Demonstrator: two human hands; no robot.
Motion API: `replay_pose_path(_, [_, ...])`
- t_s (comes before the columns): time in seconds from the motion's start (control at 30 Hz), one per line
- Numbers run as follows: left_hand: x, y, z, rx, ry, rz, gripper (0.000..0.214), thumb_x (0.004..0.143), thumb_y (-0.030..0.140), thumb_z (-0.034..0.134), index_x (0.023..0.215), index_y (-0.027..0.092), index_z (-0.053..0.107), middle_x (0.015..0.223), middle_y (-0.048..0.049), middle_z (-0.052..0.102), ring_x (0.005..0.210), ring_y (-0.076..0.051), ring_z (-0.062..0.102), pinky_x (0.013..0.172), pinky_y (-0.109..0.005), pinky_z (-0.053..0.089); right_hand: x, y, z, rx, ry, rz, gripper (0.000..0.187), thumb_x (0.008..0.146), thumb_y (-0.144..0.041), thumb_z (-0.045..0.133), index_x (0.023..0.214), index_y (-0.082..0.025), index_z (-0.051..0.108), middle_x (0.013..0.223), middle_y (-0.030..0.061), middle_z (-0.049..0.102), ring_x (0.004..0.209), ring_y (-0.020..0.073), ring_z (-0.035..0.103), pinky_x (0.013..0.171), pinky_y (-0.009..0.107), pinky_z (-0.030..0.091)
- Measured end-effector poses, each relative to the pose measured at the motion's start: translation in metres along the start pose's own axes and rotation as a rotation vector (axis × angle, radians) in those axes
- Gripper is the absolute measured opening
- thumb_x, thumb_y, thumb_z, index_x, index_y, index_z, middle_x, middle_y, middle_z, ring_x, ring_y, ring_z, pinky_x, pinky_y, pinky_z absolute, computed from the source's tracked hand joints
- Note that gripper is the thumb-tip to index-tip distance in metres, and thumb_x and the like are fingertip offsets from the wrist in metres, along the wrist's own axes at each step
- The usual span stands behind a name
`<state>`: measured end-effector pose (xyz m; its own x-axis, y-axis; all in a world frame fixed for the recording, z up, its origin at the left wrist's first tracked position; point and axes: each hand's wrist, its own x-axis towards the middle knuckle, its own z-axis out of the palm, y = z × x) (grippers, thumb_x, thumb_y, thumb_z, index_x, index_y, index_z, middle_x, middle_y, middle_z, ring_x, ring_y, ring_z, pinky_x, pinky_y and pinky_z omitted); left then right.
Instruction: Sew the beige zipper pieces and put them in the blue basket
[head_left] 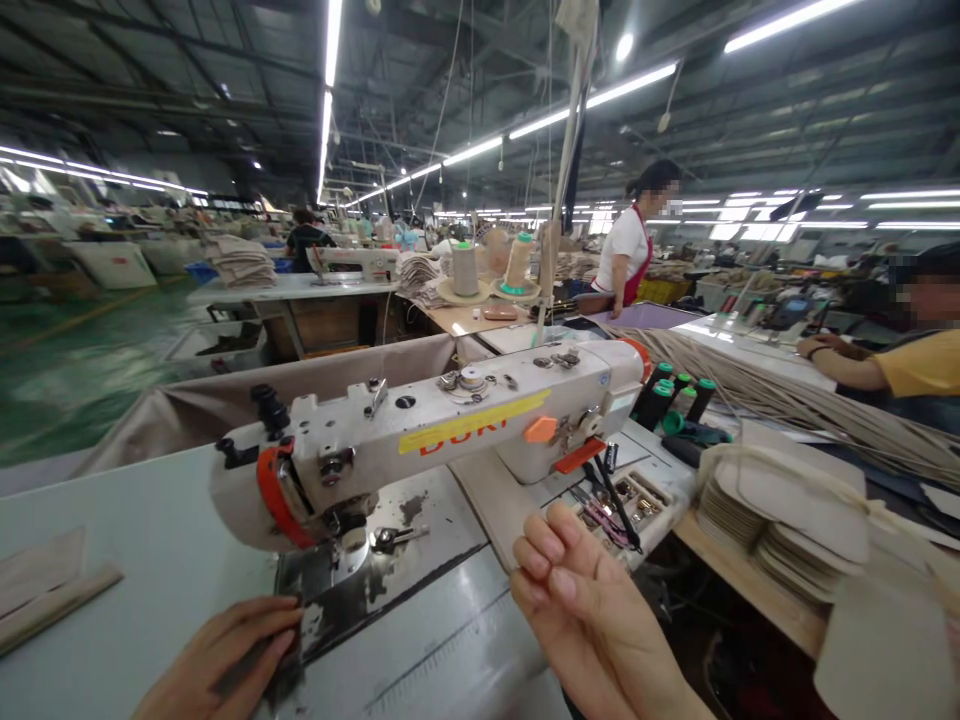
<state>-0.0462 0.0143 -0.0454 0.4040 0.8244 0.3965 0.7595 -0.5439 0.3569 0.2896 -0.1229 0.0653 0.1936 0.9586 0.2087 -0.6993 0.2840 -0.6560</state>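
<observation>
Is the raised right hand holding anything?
Empty: the right hand hovers with fingers curled on nothing, beside the sewing machine.

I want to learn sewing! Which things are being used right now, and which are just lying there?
In use:
left hand pressing the dark piece
sewing machine
right hand, raised, holding nothing

Lying about:
thread cones
green-capped spools
stacked cut pieces
folded strip

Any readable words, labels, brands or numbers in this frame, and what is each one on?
"DUKI", as far as it can be made out: red letters partly covered by a yellow strip, on the arm of the sewing machine.
Nothing else can be read; no label shows on the thread cones.
</observation>
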Motion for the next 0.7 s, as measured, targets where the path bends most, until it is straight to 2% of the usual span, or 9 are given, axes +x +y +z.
replay_pose_path(0.1, [-0.003, -0.006, 0.002, -0.039, -0.108, 0.004, 0.023, 0.091, 0.039, 0.053, 0.103, 0.032, 0.072, 0.117, 0.0037, 0.068, 0.111, -0.023, 0.064, 0.101, -0.035, 0.052, -0.001, 0.003, 0.003, 0.034, -0.006, 0.018, 0.044, 0.070, -0.025, 0.080, 0.083, -0.025, 0.038, 0.082, -0.0018, 0.034, 0.073, 0.0128, 0.043, 0.065, 0.023, 0.043])
replay_pose_path(0.27, [-0.006, -0.020, 0.013, -0.052, -0.094, 0.023, 0.032, 0.089, 0.053, 0.055, 0.105, 0.031, 0.072, 0.120, -0.0014, 0.066, 0.111, -0.025, 0.062, 0.101, -0.039, 0.051, -0.007, 0.006, 0.016, 0.202, 0.070, 0.089, 0.045, 0.069, -0.016, 0.079, 0.081, -0.023, 0.037, 0.082, -0.0036, 0.036, 0.075, 0.0093, 0.045, 0.067, 0.019, 0.040])
replay_pose_path(0.33, [-0.007, -0.020, 0.014, -0.063, -0.089, 0.014, 0.034, 0.089, 0.056, 0.053, 0.104, 0.031, 0.073, 0.120, -0.0017, 0.065, 0.111, -0.025, 0.062, 0.102, -0.040, 0.051, -0.007, 0.003, 0.013, 0.133, 0.067, 0.089, 0.044, 0.071, -0.020, 0.078, 0.081, -0.023, 0.035, 0.081, -0.0040, 0.036, 0.076, 0.0098, 0.045, 0.068, 0.020, 0.040])
replay_pose_path(0.4, [-0.007, -0.016, 0.012, -0.075, -0.079, 0.007, 0.035, 0.089, 0.057, 0.052, 0.102, 0.032, 0.073, 0.119, -0.0012, 0.065, 0.111, -0.025, 0.062, 0.101, -0.041, 0.052, -0.003, -0.002, -0.002, -0.236, 0.053, 0.036, 0.036, 0.078, -0.029, 0.070, 0.083, -0.024, 0.035, 0.081, -0.0030, 0.040, 0.076, 0.0120, 0.047, 0.067, 0.023, 0.042])
replay_pose_path(0.43, [-0.006, -0.012, 0.010, -0.079, -0.075, 0.003, 0.035, 0.089, 0.058, 0.052, 0.102, 0.033, 0.073, 0.118, -0.0011, 0.065, 0.110, -0.025, 0.062, 0.100, -0.041, 0.053, 0.000, -0.005, -0.013, -0.535, 0.052, -0.004, 0.027, 0.083, -0.033, 0.064, 0.085, -0.024, 0.037, 0.083, -0.0016, 0.043, 0.077, 0.0139, 0.049, 0.067, 0.026, 0.043])
replay_pose_path(0.5, [-0.005, -0.004, 0.005, -0.084, -0.071, -0.003, 0.035, 0.089, 0.058, 0.051, 0.101, 0.032, 0.073, 0.117, -0.0015, 0.065, 0.109, -0.025, 0.063, 0.098, -0.041, 0.054, 0.012, -0.008, -0.038, -1.304, 0.070, -0.109, 0.010, 0.093, -0.034, 0.046, 0.093, -0.024, 0.045, 0.089, 0.0025, 0.052, 0.082, 0.0178, 0.053, 0.073, 0.032, 0.046])
replay_pose_path(0.53, [-0.004, 0.001, 0.003, -0.086, -0.071, -0.005, 0.035, 0.090, 0.057, 0.051, 0.101, 0.032, 0.073, 0.116, -0.0021, 0.065, 0.108, -0.025, 0.063, 0.097, -0.041, 0.054, 0.018, -0.007, -0.051, -1.489, 0.093, -0.133, 0.012, 0.093, -0.033, 0.045, 0.097, -0.023, 0.050, 0.094, 0.0055, 0.055, 0.087, 0.0209, 0.054, 0.079, 0.037, 0.045])
replay_pose_path(0.6, [-0.001, 0.007, -0.001, -0.090, -0.075, -0.013, 0.035, 0.091, 0.055, 0.050, 0.100, 0.030, 0.073, 0.115, -0.0032, 0.065, 0.106, -0.025, 0.064, 0.096, -0.041, 0.055, 0.030, -0.001, -0.070, -1.714, 0.111, -0.151, 0.021, 0.090, -0.033, 0.051, 0.106, -0.020, 0.056, 0.104, 0.0112, 0.057, 0.102, 0.0280, 0.052, 0.092, 0.046, 0.039])
replay_pose_path(0.7, [0.000, 0.011, -0.003, -0.101, -0.080, -0.018, 0.033, 0.092, 0.052, 0.049, 0.100, 0.030, 0.073, 0.113, -0.0035, 0.065, 0.106, -0.025, 0.063, 0.095, -0.040, 0.055, 0.040, 0.015, -0.081, -1.893, 0.116, -0.145, 0.046, 0.078, -0.033, 0.069, 0.119, -0.015, 0.057, 0.109, 0.0164, 0.058, 0.106, 0.0360, 0.050, 0.095, 0.052, 0.035])
